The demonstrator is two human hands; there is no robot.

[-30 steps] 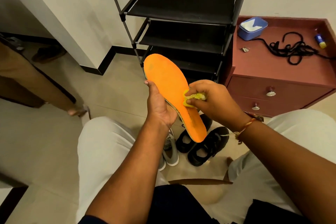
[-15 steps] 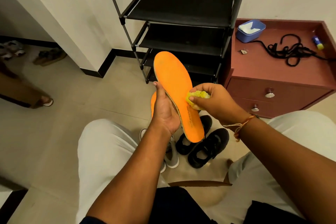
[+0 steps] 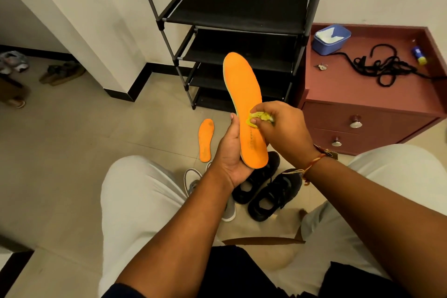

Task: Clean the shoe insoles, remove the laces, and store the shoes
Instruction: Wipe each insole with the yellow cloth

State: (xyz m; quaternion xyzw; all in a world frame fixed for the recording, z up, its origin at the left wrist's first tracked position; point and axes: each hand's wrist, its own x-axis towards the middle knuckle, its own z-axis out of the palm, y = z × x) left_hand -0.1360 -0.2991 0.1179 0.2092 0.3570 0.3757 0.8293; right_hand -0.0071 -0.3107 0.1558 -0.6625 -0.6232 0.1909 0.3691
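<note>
Since half a second ago the left hand [image 3: 229, 152] has slid its grip down toward the heel of the orange insole [image 3: 244, 84], and the second insole [image 3: 206, 140] on the floor now shows clear to its left. The left hand cups the heel end, thumb up the edge, toe pointing away. The right hand [image 3: 283, 130] pinches a crumpled yellow cloth [image 3: 262, 117] against the insole's middle.

Progress looks like mid-clean. Black laces [image 3: 384, 68] lie on the maroon cabinet's tabletop [image 3: 338, 84], so that step seems done (at least for one pair). Storing isn't: the black shoes [image 3: 271, 191] and a grey shoe [image 3: 193, 181] sit on the floor near the knees, short of the shoe rack [image 3: 242, 12]. A blue tub [image 3: 331, 40] sits far back on the tabletop. Nothing blocks the rack.
</note>
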